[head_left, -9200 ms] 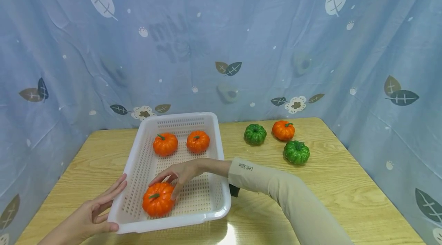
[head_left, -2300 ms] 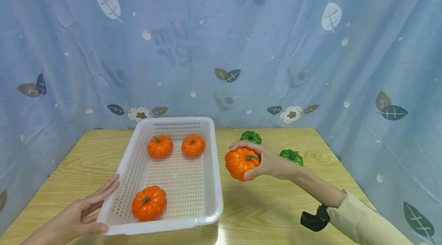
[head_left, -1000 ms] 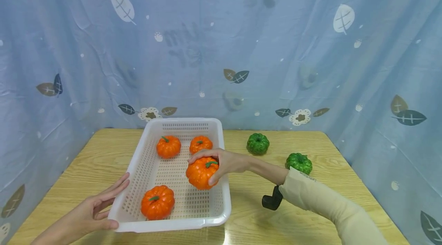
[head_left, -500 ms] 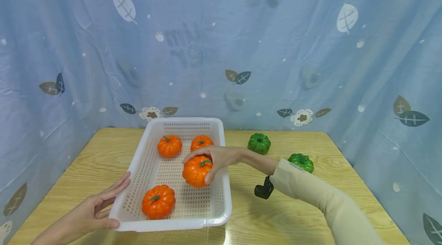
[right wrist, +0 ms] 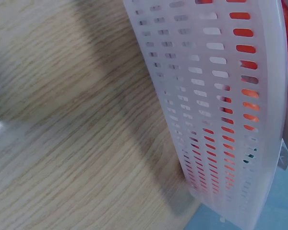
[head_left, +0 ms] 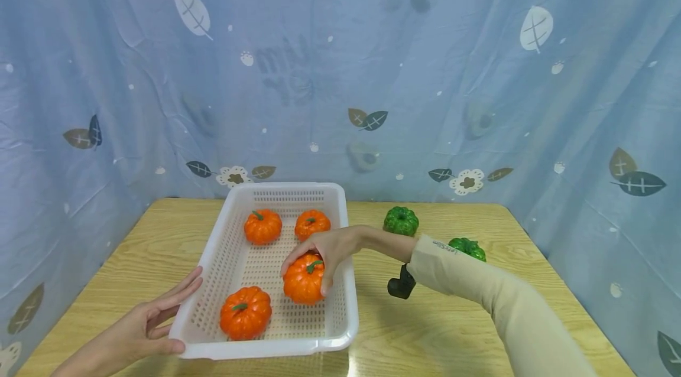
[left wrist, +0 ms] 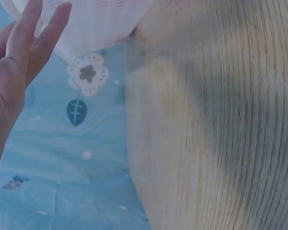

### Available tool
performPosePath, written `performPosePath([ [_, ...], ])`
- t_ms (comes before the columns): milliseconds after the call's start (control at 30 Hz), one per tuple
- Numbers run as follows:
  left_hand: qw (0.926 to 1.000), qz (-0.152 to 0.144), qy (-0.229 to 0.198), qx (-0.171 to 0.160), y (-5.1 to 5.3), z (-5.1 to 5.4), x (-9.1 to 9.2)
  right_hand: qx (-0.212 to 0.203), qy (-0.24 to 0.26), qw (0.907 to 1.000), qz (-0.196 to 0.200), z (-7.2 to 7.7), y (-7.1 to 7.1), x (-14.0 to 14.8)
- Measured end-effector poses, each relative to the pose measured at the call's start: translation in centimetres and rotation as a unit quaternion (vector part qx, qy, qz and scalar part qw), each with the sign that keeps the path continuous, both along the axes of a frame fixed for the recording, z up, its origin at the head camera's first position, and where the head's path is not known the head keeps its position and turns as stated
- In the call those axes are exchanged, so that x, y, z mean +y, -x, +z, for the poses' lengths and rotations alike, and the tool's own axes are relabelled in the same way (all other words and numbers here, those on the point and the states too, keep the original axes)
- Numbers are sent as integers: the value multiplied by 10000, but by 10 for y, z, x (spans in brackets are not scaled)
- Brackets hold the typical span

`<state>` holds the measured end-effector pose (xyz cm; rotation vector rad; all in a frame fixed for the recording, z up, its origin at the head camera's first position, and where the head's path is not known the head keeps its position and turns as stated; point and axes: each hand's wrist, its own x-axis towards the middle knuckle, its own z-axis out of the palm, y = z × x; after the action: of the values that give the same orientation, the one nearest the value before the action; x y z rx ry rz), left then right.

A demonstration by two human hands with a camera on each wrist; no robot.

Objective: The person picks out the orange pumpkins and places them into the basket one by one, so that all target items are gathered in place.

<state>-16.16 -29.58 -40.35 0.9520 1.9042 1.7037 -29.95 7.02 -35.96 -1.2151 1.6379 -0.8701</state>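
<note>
In the head view, my right hand point(head_left: 332, 247) holds a small orange pumpkin point(head_left: 303, 282) with a green stem, fingers on its far side and thumb on its near right side. It sits low inside the white plastic basket point(head_left: 266, 348), at the right; whether it touches the bottom I cannot tell. My left hand point(head_left: 143, 327) rests against the basket's near left corner, fingers extended along the outer wall and thumb at the front. Other orange pumpkins lie in the basket: one at near left point(head_left: 246, 313), one at back left point(head_left: 263, 227), one at back right point(head_left: 312, 224).
Two green pumpkins stand on the wooden table point(head_left: 425, 330) right of the basket: one farther back point(head_left: 401, 221), the other point(head_left: 468, 249) partly behind the right sleeve. A patterned blue curtain point(head_left: 330, 70) hangs behind the table. The right wrist view shows the basket's slotted side wall point(right wrist: 216, 96).
The right hand had left the near-left pumpkin and lifted another from the table's right side. It carried that pumpkin left over the basket, then lowered it inside. The left hand stays at the corner.
</note>
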Motion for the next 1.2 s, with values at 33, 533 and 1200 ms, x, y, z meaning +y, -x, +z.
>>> performPosePath([
  [33,10000,32,40,-11,0,0,0,24,-30,10000,40,0,0,-2],
  [533,9995,172,258,-34,-2,2,0,-803,-614,9918,785,-15,6,-23],
  [1200,9986,242,376,-277,-1,3,-1,-988,-1361,9818,879,-20,8,-29],
])
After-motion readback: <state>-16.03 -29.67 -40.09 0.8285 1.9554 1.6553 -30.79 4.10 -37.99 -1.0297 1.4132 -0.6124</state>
